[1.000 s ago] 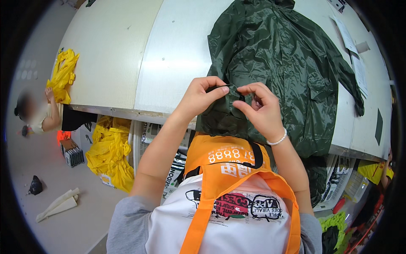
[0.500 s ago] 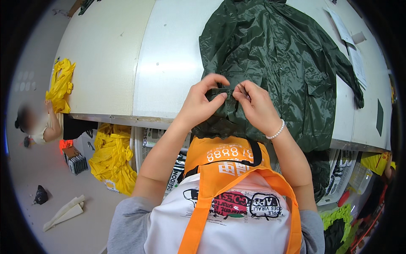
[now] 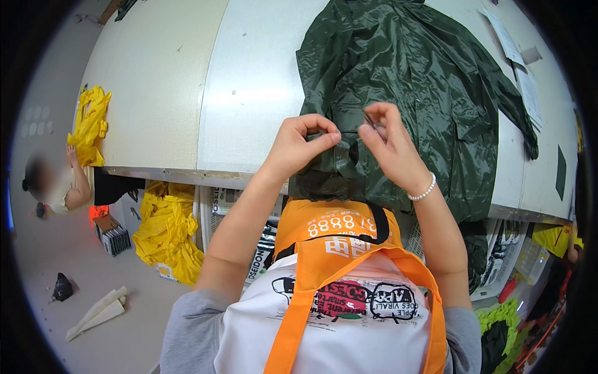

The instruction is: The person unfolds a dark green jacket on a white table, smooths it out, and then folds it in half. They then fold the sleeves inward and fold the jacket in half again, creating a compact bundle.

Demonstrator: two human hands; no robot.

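Note:
A glossy dark green raincoat [image 3: 430, 106] lies spread over the white worktable, its lower part bunched near the front edge. My left hand [image 3: 305, 142] is closed in a pinch at a bunched fold of the coat, thumb against forefinger. To its right, my right hand [image 3: 395, 149] is raised slightly above the coat, with fingers curled around a small, thin dark tool [image 3: 373, 122]. It looks like thread snips, but most of it is hidden in the fingers. A short gap separates the two hands. A pearl-like bracelet circles my right wrist.
The white worktable [image 3: 149, 93] stretches left, with a yellow plastic bag [image 3: 91, 124] at its far edge beside another person. More yellow bags [image 3: 165, 230] sit below. White papers [image 3: 526, 93] lie at right. Baskets of packaged goods [image 3: 495, 258] stand under the table.
My right hand has moved right and away from my left, which keeps its pinch. The fold held up between both hands has dropped lower. The small dark tool shows more clearly.

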